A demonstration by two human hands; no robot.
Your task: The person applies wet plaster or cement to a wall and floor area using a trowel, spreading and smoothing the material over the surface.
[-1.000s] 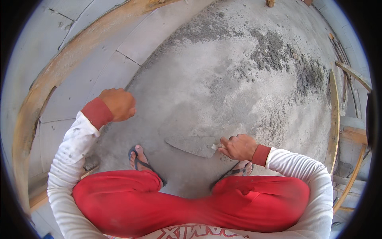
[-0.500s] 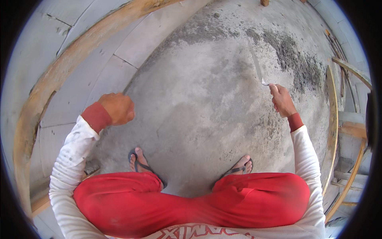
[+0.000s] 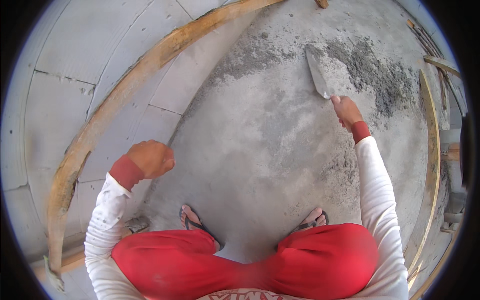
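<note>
My right hand (image 3: pixel 347 111) is closed round the handle of a pointed trowel (image 3: pixel 316 74), the handle mostly hidden by my fingers. The trowel's grey blade points away from me, low over or on the rough cement floor (image 3: pixel 240 140); I cannot tell if it touches. Just right of the blade lies a patch of loose, dark, wet mortar (image 3: pixel 372 70). Off to the left, my left hand (image 3: pixel 150 158) is held in a fist beside the block wall, with nothing showing in it. My sandalled feet stand on the floor below.
A pale block wall (image 3: pixel 60 115) runs along the left, with a bent-looking wooden plank (image 3: pixel 120 85) in front of it. On the right stands another wooden board (image 3: pixel 431 150), with poles and timber (image 3: pixel 430 60) beyond. A wood offcut (image 3: pixel 321 4) lies at the far edge.
My right hand has moved a little farther away and left. The trowel has tilted from edge-on so its blade face now shows. My left hand stays closed; the whole view has shifted slightly.
</note>
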